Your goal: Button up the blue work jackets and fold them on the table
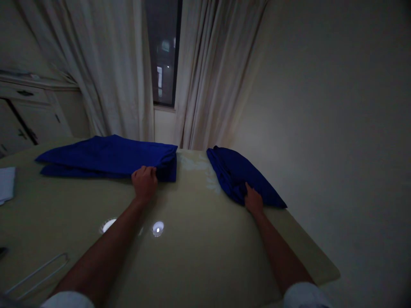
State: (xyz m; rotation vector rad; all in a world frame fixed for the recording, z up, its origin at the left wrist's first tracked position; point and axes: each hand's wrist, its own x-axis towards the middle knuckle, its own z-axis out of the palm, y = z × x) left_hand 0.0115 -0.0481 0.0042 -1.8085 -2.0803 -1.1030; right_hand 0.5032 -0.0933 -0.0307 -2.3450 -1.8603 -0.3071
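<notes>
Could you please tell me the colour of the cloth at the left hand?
The cloth is plain deep blue, seen best in the head view.

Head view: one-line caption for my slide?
Left grip curled at the near edge of a layered blue cloth, right grip touching a bunched blue cloth on the same glossy table.

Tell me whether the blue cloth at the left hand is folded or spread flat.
Folded: the blue cloth shows two layers with separate tips at its left end.
</notes>
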